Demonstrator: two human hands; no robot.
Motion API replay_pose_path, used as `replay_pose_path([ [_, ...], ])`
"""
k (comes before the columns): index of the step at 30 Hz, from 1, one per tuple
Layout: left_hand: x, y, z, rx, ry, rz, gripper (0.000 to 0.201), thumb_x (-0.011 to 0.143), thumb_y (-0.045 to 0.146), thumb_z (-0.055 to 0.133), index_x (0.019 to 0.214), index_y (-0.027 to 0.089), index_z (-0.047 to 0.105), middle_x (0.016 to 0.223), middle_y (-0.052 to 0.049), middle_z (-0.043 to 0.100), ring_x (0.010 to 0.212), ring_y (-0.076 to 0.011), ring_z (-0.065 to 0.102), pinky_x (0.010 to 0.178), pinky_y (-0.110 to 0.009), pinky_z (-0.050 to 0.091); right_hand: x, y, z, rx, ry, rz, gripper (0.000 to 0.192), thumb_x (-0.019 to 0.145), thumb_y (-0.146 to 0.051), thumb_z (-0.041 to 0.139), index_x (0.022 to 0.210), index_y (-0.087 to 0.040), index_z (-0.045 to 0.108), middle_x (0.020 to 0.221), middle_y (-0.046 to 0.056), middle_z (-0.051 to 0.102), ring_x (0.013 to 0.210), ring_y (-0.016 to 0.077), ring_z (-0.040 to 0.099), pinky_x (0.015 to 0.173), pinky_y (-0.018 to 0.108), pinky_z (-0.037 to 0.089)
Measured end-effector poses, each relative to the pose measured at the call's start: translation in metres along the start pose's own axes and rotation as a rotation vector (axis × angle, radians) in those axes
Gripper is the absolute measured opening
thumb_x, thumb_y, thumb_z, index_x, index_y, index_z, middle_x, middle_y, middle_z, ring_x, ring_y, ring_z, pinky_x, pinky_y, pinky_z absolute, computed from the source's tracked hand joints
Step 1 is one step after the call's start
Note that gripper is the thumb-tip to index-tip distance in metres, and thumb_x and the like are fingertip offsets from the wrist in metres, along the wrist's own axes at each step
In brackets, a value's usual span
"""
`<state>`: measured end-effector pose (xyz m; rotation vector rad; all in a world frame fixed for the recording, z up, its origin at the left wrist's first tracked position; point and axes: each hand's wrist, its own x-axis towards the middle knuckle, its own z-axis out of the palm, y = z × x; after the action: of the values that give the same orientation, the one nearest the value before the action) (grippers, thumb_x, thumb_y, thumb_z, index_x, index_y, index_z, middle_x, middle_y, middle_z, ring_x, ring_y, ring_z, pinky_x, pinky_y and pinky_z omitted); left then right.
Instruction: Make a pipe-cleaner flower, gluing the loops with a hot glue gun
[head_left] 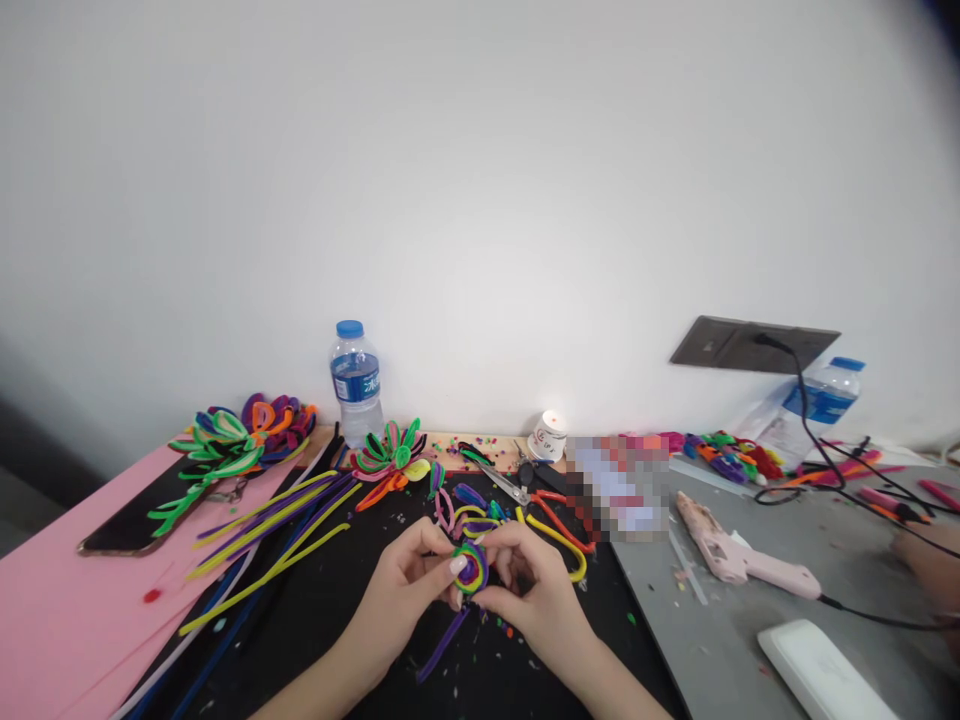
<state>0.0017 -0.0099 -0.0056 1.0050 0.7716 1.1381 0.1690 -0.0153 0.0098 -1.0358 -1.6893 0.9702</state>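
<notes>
Between my two hands is a small coiled disc of pipe cleaners [472, 570], ringed in purple, yellow and green. My left hand [411, 580] pinches its left side, the thumb lying over the coil. On the other side my right hand [529, 585] grips the right edge between thumb and fingers. A purple pipe cleaner [442, 645] sticks out below, at the lower left of the disc; whether it joins the coil I cannot tell. Just beyond my fingertips lie looped pipe-cleaner pieces [471, 498] in pink, purple and blue.
Pliers with red handles [555, 510], a paper cup [548, 436] and a water bottle [356, 385] stand or lie behind. Pipe-cleaner flowers [391, 455] and loose yellow and purple stems [281, 510] are left. A glue gun [739, 555] and another person's hand [930, 560] are right.
</notes>
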Motion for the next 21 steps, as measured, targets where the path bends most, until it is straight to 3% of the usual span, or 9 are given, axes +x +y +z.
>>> replay_pose_path([
  [21, -0.0007, 0.0036, 0.0022, 0.025, -0.013, -0.008, 0.021, 0.072, 0.026, 0.067, 0.068, 0.019, 0.048, 0.054, 0.007, 0.054, 0.048, -0.0093, 0.053, 0.05, -0.021, 0.042, -0.0006, 0.0006, -0.0005, -0.02, -0.02, -0.016, 0.023, 0.067, -0.03, 0.073, 0.082, -0.02, 0.058, 0.068, -0.003, 0.051, 0.053, 0.01, 0.04, 0.049, 0.023, 0.035],
])
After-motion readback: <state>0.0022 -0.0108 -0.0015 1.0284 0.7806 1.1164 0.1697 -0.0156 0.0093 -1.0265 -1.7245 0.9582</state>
